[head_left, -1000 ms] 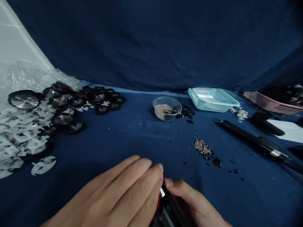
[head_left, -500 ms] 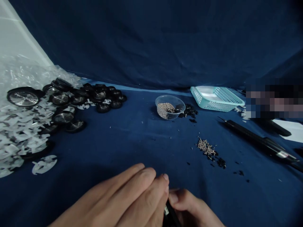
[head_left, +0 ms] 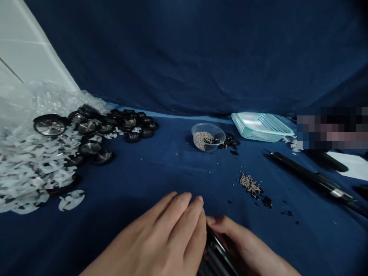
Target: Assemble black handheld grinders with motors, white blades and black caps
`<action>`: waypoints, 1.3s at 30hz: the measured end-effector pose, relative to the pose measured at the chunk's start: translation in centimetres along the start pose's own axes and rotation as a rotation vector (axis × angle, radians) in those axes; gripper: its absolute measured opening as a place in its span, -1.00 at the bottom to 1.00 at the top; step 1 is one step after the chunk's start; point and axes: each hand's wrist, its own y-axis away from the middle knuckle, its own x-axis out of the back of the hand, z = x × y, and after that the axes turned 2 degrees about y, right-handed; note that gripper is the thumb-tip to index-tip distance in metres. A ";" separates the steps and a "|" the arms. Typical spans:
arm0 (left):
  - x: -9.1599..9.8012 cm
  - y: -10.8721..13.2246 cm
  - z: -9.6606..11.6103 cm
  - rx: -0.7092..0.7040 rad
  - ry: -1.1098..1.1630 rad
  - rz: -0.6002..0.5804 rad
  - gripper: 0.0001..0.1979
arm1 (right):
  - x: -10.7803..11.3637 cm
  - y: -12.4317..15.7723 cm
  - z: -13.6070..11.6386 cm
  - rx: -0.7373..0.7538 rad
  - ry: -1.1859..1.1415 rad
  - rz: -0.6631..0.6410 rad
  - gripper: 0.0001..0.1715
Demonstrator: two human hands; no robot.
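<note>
Clasping blk part over cloth; L fingers together, R fingers curled (curtain behind).

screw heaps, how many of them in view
2. One heap sits in the clear bowl; a second heap lies loose on the blue cloth, beyond the right hand. Others may be hidden.
</note>
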 end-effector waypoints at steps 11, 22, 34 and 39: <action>-0.1 -3.1 -1.2 0.006 0.072 -0.222 -0.80 | -0.2 -1.3 -1.8 -0.221 0.336 -0.002 -0.30; -0.3 -3.0 -1.6 0.026 0.075 -0.290 -0.74 | -1.9 1.1 -3.5 0.485 1.597 0.225 -0.79; -2.8 -2.8 -1.1 0.056 0.090 -0.342 -0.77 | -2.1 -1.4 -1.3 0.534 2.201 0.530 -0.89; -3.6 -2.3 -0.9 0.078 0.077 -0.336 -0.73 | -2.3 -2.3 -1.0 0.559 2.288 0.456 -0.81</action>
